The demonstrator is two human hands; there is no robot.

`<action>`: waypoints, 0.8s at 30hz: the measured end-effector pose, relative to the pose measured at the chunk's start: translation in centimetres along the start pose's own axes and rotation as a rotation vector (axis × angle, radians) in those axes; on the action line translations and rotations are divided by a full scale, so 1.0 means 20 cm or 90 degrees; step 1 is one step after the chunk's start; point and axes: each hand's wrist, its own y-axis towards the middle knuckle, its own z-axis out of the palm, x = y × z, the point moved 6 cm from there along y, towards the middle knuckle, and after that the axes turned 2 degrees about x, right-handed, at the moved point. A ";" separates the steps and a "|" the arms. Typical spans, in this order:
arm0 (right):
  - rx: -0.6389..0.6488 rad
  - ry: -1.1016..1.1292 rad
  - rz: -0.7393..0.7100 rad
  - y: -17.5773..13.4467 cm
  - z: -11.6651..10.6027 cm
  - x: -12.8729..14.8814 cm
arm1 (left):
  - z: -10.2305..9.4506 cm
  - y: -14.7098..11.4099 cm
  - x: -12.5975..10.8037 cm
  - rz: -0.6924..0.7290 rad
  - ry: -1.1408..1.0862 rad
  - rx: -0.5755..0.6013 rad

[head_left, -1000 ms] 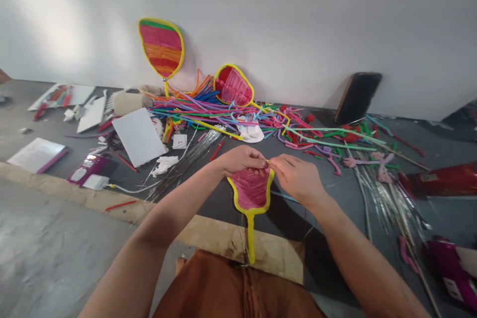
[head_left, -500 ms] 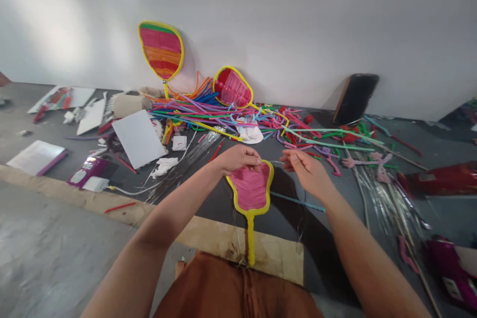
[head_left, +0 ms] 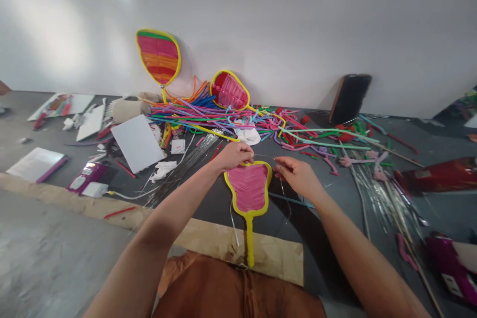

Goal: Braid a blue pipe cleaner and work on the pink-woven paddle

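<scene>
A pink fan-shaped piece (head_left: 249, 188) with a fuzzy yellow rim and yellow handle lies upright before me at the table's front edge. My left hand (head_left: 238, 156) is closed in a pinch at its top edge, on one end of a thin, shiny wire-like strand (head_left: 264, 156). My right hand (head_left: 294, 173) pinches the same strand to the right of the rim, apart from the fan. The strand runs between both hands above the rim. Loose lengths dangle below my right hand and left of the fan. What lies inside my fingertips is mostly hidden.
Behind my hands lies a heap of coloured pipe cleaners (head_left: 208, 113). Two finished-looking fans (head_left: 158, 57) lean at the back. A phone (head_left: 350, 98) props against the white wall. Silver strands (head_left: 391, 208) and a red cylinder (head_left: 441, 175) are at right; a white card (head_left: 137, 144) is at left.
My right hand has moved slightly left and down, and its fingers have closed in a pinch on the strand. My left hand has shifted slightly up and left.
</scene>
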 end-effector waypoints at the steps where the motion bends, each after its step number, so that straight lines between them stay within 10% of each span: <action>1: 0.003 -0.016 -0.006 0.00 0.01 0.00 | -0.01 0.00 0.00 0.000 0.008 -0.003; 24: 0.036 -0.343 -0.088 0.19 0.09 0.03 | -0.09 0.03 0.05 0.027 0.462 -0.148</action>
